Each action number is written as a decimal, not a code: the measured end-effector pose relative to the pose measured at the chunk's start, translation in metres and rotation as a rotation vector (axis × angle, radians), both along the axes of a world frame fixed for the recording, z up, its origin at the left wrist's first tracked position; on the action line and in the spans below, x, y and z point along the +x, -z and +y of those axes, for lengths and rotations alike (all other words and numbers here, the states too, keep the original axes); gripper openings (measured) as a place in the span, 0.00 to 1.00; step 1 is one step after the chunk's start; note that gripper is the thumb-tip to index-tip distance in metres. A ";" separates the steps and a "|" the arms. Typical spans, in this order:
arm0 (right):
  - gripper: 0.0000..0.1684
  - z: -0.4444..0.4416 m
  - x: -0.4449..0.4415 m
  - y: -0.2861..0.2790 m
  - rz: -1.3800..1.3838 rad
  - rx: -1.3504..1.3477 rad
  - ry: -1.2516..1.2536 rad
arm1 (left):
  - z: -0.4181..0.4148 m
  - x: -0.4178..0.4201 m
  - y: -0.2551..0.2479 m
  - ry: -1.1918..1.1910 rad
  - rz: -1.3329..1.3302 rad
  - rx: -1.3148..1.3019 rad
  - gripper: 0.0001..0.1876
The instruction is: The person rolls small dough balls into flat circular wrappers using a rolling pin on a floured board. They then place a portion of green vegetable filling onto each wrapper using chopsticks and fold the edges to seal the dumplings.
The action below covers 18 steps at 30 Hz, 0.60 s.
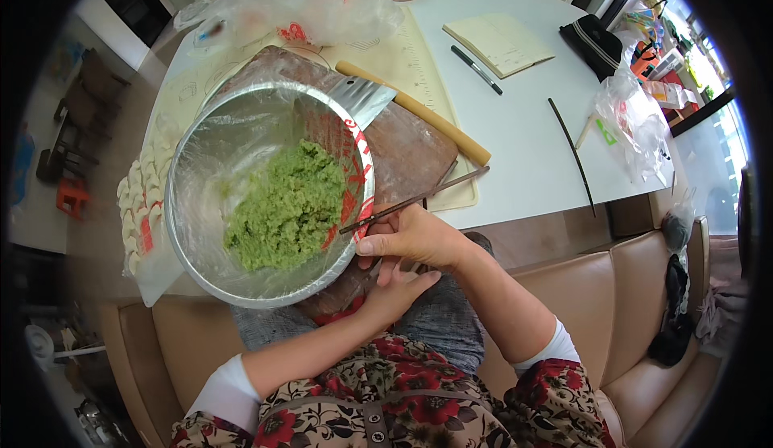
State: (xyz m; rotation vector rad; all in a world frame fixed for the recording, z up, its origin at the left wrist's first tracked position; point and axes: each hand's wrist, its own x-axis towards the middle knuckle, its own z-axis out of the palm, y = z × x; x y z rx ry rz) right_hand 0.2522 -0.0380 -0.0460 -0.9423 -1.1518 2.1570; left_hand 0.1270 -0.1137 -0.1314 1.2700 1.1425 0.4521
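Observation:
A metal bowl (171, 206), lined with a clear plastic bag with red print, leans towards me. It holds a pale green minced mixture (290, 206). My right hand (416, 236) is at the bowl's right rim, its thumb against the bag edge. A dark chopstick (435, 190) lies across its fingers, one tip over the rim. Just below, my left hand (395, 291) reaches across under the right one. Its fingertips are partly hidden, so its hold cannot be made out. Behind the bowl are a floured wooden board (410, 152), a metal scraper (365, 101) and a wooden rolling pin (416, 113).
Several uncooked dumplings (136, 200) lie left of the bowl. Plastic bags (314, 7) cover the far end of a printed mat (416, 43). On the white table (513, 146) are an open notebook (498, 43), a pen (477, 69), another dark stick (570, 152) and a black pouch (592, 46).

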 end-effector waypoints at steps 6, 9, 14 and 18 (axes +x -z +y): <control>0.31 -0.003 -0.004 -0.003 0.053 -0.003 0.049 | 0.012 0.021 0.062 0.184 0.460 0.486 0.30; 0.31 -0.006 -0.008 0.006 0.058 0.023 0.079 | 0.017 0.018 0.080 0.179 0.346 0.668 0.27; 0.29 -0.023 -0.009 -0.005 -0.109 0.089 0.034 | 0.018 0.020 0.082 0.154 0.157 0.742 0.23; 0.20 -0.047 -0.010 -0.036 -0.198 0.420 0.033 | 0.024 0.017 0.059 0.109 0.129 0.614 0.20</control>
